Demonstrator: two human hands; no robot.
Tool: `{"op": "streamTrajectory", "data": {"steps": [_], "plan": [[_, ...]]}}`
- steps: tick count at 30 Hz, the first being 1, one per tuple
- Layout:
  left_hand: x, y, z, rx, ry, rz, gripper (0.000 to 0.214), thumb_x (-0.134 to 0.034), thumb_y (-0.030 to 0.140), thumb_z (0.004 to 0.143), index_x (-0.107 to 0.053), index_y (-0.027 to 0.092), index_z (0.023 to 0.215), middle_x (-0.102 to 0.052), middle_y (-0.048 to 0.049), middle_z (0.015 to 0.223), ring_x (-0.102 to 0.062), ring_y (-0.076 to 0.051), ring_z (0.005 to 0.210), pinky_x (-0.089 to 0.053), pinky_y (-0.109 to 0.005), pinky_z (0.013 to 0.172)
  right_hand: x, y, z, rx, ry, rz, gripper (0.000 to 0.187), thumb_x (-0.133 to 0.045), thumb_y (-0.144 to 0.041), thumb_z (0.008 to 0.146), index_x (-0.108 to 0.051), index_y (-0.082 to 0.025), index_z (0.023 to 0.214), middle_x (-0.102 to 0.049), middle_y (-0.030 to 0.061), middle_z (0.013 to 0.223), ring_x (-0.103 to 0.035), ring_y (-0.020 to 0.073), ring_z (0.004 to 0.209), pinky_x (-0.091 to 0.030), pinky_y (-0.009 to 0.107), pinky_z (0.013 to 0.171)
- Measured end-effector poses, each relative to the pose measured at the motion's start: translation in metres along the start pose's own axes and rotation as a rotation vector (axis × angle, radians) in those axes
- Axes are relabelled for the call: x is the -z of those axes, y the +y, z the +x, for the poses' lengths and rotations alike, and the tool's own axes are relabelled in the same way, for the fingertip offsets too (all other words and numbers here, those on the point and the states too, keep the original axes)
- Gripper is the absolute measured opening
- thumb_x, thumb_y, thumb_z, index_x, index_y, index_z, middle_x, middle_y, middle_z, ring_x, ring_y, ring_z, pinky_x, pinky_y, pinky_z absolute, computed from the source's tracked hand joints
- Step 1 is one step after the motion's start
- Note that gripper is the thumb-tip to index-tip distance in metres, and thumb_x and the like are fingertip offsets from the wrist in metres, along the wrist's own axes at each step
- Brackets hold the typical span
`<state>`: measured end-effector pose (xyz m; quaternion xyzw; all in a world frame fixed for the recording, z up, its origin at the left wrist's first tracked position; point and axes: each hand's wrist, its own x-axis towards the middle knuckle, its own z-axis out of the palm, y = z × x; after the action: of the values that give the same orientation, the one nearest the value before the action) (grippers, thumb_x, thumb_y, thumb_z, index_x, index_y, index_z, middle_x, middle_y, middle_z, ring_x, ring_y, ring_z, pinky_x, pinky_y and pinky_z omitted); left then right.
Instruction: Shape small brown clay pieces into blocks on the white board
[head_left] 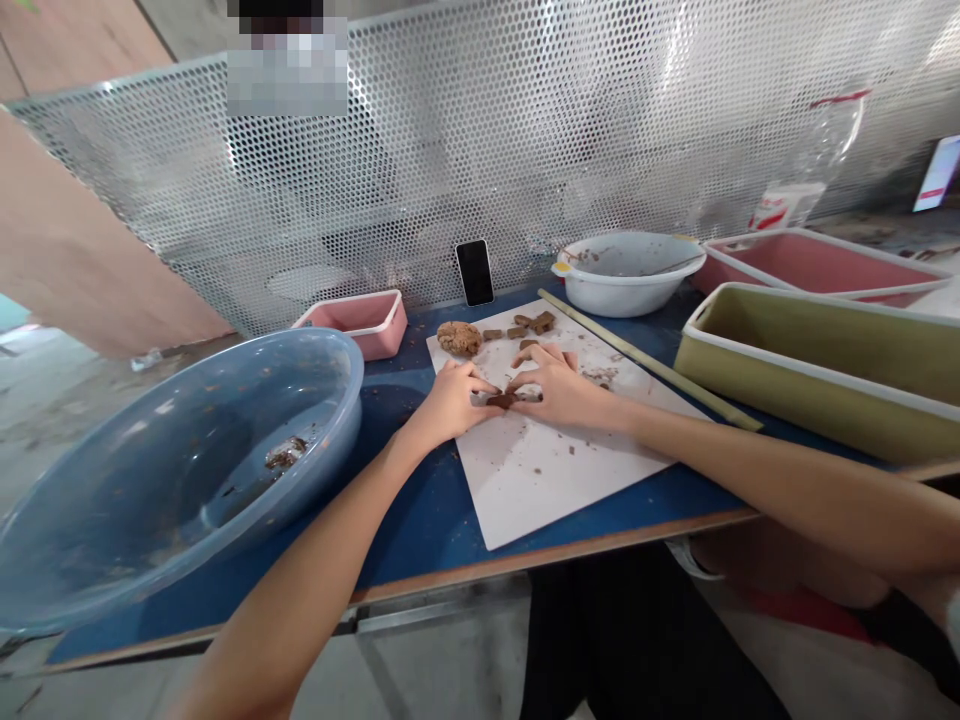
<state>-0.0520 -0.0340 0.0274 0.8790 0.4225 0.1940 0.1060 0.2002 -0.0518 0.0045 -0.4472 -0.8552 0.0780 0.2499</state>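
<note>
A small piece of brown clay lies low over the white board, pinched from both sides. My left hand grips its left end between thumb and fingers. From the right, my right hand holds the other end, fingers bent and tips close to the left ones. Just beyond the hands a rough round lump of clay rests at the board's far left corner. Several small clay blocks lie beside it, one partly hidden behind my right hand. Crumbs are scattered over the board.
At left stands a large blue basin. A pink box, a phone and a white basin stand along the perforated metal screen. A flat stick crosses the board's right edge; a green trough sits farther right.
</note>
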Motion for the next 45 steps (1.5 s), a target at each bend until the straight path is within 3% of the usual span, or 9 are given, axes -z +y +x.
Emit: {"op": "streamTrajectory", "data": {"steps": [8, 17, 27, 30, 32, 35, 39, 45], "plan": [[-0.005, -0.002, 0.001, 0.025, -0.01, -0.029, 0.016, -0.094, 0.04, 0.089, -0.092, 0.027, 0.099, -0.074, -0.0085, 0.105, -0.066, -0.03, 0.105, -0.053, -0.047, 0.104, -0.001, -0.001, 0.004, -0.014, -0.023, -0.005, 0.021, -0.075, -0.05, 0.105, -0.091, -0.035, 0.103, -0.062, 0.0111, 0.148, -0.052, 0.0417, 0.142, -0.047, 0.062, 0.109], [0.008, -0.005, -0.002, 0.048, 0.028, -0.013, 0.023, -0.098, 0.043, 0.085, -0.092, 0.028, 0.101, -0.078, -0.0095, 0.108, -0.065, -0.034, 0.112, -0.053, -0.052, 0.108, 0.002, 0.008, -0.002, 0.012, 0.042, -0.056, 0.025, -0.077, -0.05, 0.101, -0.088, -0.032, 0.114, -0.063, 0.0132, 0.151, -0.051, 0.0443, 0.144, -0.047, 0.066, 0.112], [0.004, -0.008, -0.001, 0.013, -0.009, -0.004, 0.016, -0.096, 0.04, 0.087, -0.091, 0.027, 0.094, -0.079, -0.0093, 0.107, -0.07, -0.031, 0.107, -0.054, -0.05, 0.105, 0.0, 0.003, 0.0, 0.051, 0.009, 0.006, 0.018, -0.074, -0.042, 0.104, -0.089, -0.032, 0.101, -0.064, 0.0105, 0.147, -0.052, 0.0405, 0.141, -0.045, 0.064, 0.111], [0.009, -0.01, -0.001, 0.073, 0.051, -0.028, 0.026, -0.094, 0.047, 0.088, -0.092, 0.026, 0.103, -0.08, -0.0098, 0.105, -0.071, -0.032, 0.105, -0.056, -0.046, 0.1, 0.002, 0.004, -0.001, 0.048, 0.021, -0.016, 0.02, -0.073, -0.045, 0.104, -0.088, -0.031, 0.107, -0.065, 0.0116, 0.146, -0.054, 0.0413, 0.14, -0.045, 0.065, 0.112], [0.011, -0.011, -0.001, 0.124, 0.13, -0.033, 0.028, -0.084, 0.049, 0.096, -0.091, 0.025, 0.11, -0.081, -0.0097, 0.104, -0.072, -0.03, 0.102, -0.057, -0.044, 0.098, 0.003, 0.003, -0.002, 0.041, 0.037, -0.027, 0.024, -0.073, -0.047, 0.103, -0.087, -0.03, 0.114, -0.066, 0.0126, 0.145, -0.056, 0.041, 0.138, -0.047, 0.063, 0.111], [0.011, -0.011, -0.002, 0.18, 0.225, -0.015, 0.026, -0.071, 0.04, 0.105, -0.09, 0.024, 0.113, -0.083, -0.009, 0.106, -0.073, -0.029, 0.101, -0.056, -0.044, 0.101, 0.005, -0.003, -0.003, 0.069, 0.033, -0.026, 0.025, -0.073, -0.047, 0.104, -0.087, -0.032, 0.119, -0.065, 0.0124, 0.146, -0.056, 0.0406, 0.139, -0.047, 0.063, 0.111], [0.008, -0.009, -0.002, 0.218, 0.288, 0.005, 0.027, -0.064, 0.025, 0.104, -0.089, 0.022, 0.113, -0.085, -0.0094, 0.11, -0.074, -0.03, 0.104, -0.055, -0.044, 0.103, 0.01, -0.011, -0.005, 0.157, -0.035, -0.03, 0.027, -0.069, -0.042, 0.108, -0.087, -0.039, 0.128, -0.064, 0.0107, 0.153, -0.053, 0.0405, 0.141, -0.046, 0.065, 0.114], [0.007, -0.008, -0.003, 0.213, 0.311, 0.005, 0.029, -0.06, 0.023, 0.103, -0.088, 0.022, 0.108, -0.086, -0.0089, 0.11, -0.074, -0.029, 0.103, -0.055, -0.044, 0.106, 0.019, -0.013, -0.01, 0.284, -0.009, -0.146, 0.034, -0.059, -0.036, 0.112, -0.087, -0.043, 0.131, -0.061, 0.0083, 0.162, -0.048, 0.0421, 0.148, -0.046, 0.066, 0.113]]}}
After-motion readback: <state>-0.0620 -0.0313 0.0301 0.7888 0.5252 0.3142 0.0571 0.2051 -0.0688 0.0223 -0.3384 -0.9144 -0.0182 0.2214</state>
